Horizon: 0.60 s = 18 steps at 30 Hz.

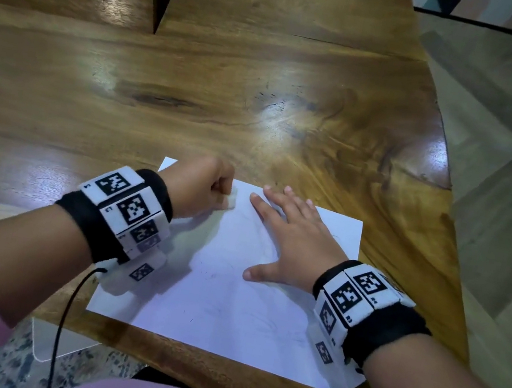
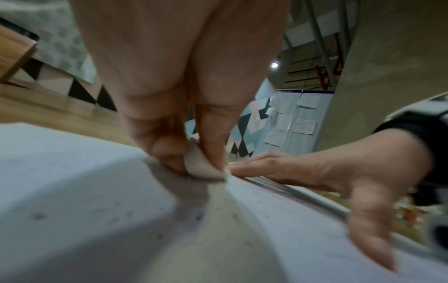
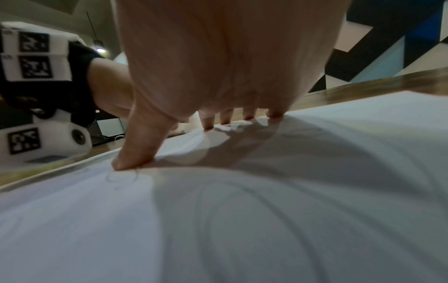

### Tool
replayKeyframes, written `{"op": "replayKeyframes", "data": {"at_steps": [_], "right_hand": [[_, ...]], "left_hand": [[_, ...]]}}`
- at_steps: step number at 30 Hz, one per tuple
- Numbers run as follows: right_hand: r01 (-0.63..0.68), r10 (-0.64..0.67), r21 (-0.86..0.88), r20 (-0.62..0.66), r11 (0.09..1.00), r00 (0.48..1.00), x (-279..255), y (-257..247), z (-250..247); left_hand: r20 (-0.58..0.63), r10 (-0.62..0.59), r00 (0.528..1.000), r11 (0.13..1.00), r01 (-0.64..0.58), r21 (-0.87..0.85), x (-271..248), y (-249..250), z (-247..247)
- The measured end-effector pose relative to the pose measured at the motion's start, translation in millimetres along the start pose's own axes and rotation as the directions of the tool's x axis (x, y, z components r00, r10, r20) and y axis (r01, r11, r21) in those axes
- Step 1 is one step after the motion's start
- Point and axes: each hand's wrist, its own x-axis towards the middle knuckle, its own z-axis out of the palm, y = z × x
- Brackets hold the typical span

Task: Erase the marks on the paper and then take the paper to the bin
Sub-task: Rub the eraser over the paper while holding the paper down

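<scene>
A white sheet of paper with faint pencil marks lies at the near edge of the wooden table. My left hand is curled near the sheet's far left corner and pinches a small white eraser, whose tip touches the paper. In the left wrist view the eraser sits between thumb and fingers, pressed on the paper. My right hand lies flat with fingers spread on the sheet's right half. In the right wrist view its thumb and fingertips press on the paper.
The table's curved right edge drops to a tiled floor. A dark wedge-shaped gap splits the tabletop at the far left. A clear plastic sheet shows below the near edge. No bin is in view.
</scene>
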Motion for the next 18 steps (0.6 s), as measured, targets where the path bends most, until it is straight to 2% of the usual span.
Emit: {"op": "replayKeyframes", "data": {"at_steps": [2, 6, 7, 11, 12, 13, 16, 18], "right_hand": [[0.000, 0.000, -0.005, -0.002, 1.000, 1.000, 0.4, 0.0, 0.2], [-0.002, 0.002, 0.005, -0.003, 1.000, 1.000, -0.2, 0.2, 0.8], [-0.003, 0.004, 0.007, 0.000, 1.000, 1.000, -0.3, 0.1, 0.7], [-0.005, 0.005, 0.009, 0.002, 1.000, 1.000, 0.4, -0.2, 0.2], [-0.005, 0.005, 0.009, 0.001, 1.000, 1.000, 0.4, -0.4, 0.3], [-0.003, 0.003, 0.006, 0.000, 1.000, 1.000, 0.3, -0.4, 0.2], [-0.001, 0.001, -0.004, 0.002, 1.000, 1.000, 0.1, 0.0, 1.0], [0.001, -0.001, -0.002, 0.003, 1.000, 1.000, 0.3, -0.1, 0.6]], "left_hand": [[0.087, 0.023, 0.996, 1.000, -0.023, 0.003, -4.3, -0.4, 0.4], [-0.104, 0.004, 0.995, 1.000, -0.006, -0.017, 5.7, 3.5, -0.6], [-0.095, 0.015, 0.995, 1.000, -0.016, -0.011, 6.3, 4.9, 0.1], [0.165, 0.105, 0.981, 0.993, -0.111, 0.031, -6.9, 4.5, 6.7], [0.187, 0.101, 0.977, 0.994, -0.109, 0.033, -6.6, 4.9, 6.0], [0.159, 0.093, 0.983, 0.995, -0.099, 0.033, -3.3, 6.5, 4.7], [-0.065, 0.055, 0.996, 0.998, -0.053, 0.037, 9.8, 15.1, -0.5], [-0.050, 0.077, 0.996, 0.996, -0.075, 0.050, 5.9, 14.8, 2.2]]}}
